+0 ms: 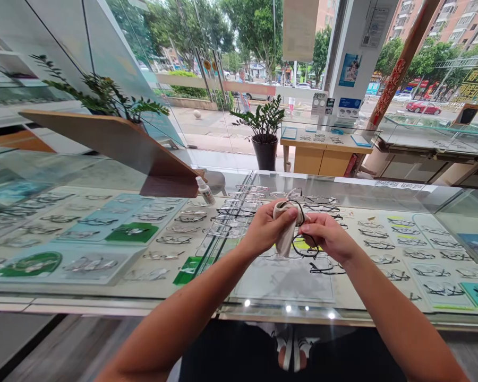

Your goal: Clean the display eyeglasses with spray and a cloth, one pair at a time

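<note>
Above the glass counter, my left hand [267, 229] pinches a pale cloth [286, 239] around one lens of a pair of dark round-framed glasses [305, 246]. My right hand [327, 233] grips the same glasses near the middle of the frame, its fingers closed. The other round lens hangs below my right fingers, outside the cloth. Under and behind both hands, rows of glasses [235, 212] lie on the counter. A small white spray bottle [205, 191] stands at the counter's back, left of my hands.
The glass display counter [282, 289] spans the view, with many frames inside. A brown angled board [115, 140] rises at the back left. Beyond the counter are a potted plant [265, 151] and a wooden cabinet [321, 159].
</note>
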